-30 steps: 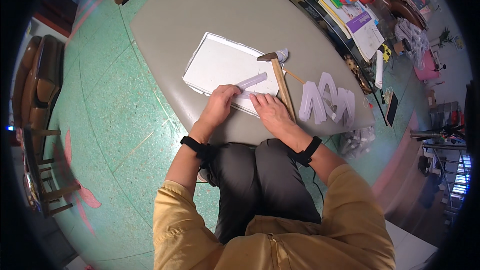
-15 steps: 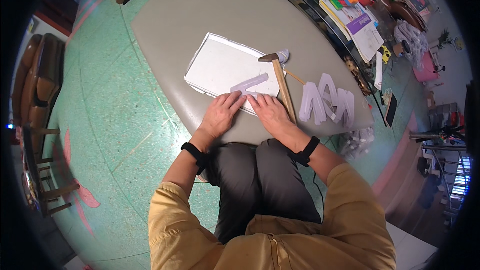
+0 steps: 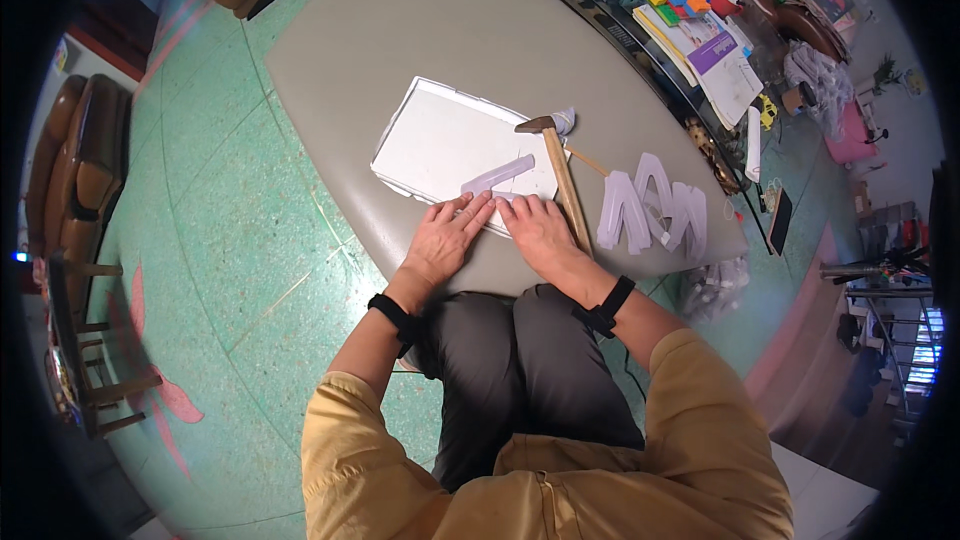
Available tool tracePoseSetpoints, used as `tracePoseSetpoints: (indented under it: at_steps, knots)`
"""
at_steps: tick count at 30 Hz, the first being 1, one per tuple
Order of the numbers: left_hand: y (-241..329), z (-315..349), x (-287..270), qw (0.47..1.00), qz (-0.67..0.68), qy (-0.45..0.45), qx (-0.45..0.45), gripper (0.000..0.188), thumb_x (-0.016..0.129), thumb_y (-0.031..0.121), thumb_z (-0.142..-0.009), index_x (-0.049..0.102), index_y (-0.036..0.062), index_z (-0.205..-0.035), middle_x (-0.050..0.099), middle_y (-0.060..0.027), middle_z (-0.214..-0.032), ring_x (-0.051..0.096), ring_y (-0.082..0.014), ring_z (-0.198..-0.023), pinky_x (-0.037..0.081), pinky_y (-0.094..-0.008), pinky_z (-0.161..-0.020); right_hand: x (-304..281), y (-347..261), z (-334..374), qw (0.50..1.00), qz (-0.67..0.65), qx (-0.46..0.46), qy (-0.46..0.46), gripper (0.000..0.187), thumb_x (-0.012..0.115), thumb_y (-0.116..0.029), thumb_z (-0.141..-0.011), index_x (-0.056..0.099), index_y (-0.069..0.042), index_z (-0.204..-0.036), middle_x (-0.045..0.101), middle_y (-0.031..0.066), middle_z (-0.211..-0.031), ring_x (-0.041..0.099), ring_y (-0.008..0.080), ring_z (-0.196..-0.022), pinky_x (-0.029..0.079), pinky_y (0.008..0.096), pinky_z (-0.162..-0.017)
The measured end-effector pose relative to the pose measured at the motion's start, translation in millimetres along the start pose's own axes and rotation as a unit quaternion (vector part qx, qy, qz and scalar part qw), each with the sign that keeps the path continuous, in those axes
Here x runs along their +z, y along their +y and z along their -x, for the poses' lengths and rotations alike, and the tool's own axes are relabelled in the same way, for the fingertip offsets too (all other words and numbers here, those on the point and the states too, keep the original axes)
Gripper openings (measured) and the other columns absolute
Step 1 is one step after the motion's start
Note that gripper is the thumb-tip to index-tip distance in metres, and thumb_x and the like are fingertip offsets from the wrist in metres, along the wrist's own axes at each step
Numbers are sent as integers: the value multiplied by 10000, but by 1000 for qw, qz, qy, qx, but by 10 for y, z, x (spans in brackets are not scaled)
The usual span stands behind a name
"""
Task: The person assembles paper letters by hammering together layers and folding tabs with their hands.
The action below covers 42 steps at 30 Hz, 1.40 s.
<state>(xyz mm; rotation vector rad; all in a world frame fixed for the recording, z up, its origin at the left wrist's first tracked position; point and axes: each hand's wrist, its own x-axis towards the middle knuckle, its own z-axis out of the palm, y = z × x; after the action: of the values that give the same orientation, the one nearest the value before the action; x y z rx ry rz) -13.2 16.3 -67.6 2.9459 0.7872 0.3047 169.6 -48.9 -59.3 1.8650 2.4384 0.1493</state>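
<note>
Left fingers (image 3: 471,211) have straightened, nearer the right hand (image 3: 540,235).

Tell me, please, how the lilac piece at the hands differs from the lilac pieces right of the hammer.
The lilac piece lies in the white tray; the lilac group lies on the grey surface. The piece is partly hidden by the left hand and right hand, while the group is clear of both. Both are pale lilac.

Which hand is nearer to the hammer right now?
Right. The right hand is close beside the hammer, just left of the lower part of its handle; the left hand is farther left, with the right hand between.
</note>
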Motion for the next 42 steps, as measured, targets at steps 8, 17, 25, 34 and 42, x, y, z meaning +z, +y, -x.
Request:
tracePoseSetpoints:
  at_steps: [8,17,25,34,42]
  knots:
    - [32,10,6,999,18,16,-29,528,460,99,-781,408,96,-1307,423,-37,-1349,449,-227,-1128,319,-378,-949,-111,183,134,981,-113,142,69,378,478,-8,-771,452,47,-1144,498,173,-1009,479,301,-992,420,378,-847]
    - [129,-74,25,999,18,16,-46,517,435,104,-794,405,92,-1310,433,-44,-1337,446,-231,-1134,306,-385,-968,-13,464,143,863,-280,419,24,216,508,-124,-807,477,9,-974,572,255,-875,571,413,-777,471,461,-684]
    - [124,-25,27,997,31,24,-61,500,447,97,-786,429,82,-1286,434,-46,-1333,438,-229,-1134,303,-392,-973,-570,306,888,806,-490,322,-87,373,471,-346,-913,438,13,-817,524,226,-651,510,417,-619,405,451,-585]
    - [122,-19,5,997,37,30,-63,502,460,85,-772,439,71,-1273,435,-42,-1330,435,-218,-1126,302,-383,-970,-370,159,853,853,-436,281,-45,345,490,-308,-904,460,27,-829,534,265,-696,515,456,-682,408,465,-600]
    - [83,-17,-5,994,78,43,-61,511,480,48,-740,456,54,-1251,454,-76,-1306,442,-251,-1133,325,-377,-952,-177,141,860,875,-407,260,-32,340,507,-302,-893,489,35,-848,559,272,-720,540,459,-715,420,471,-608]
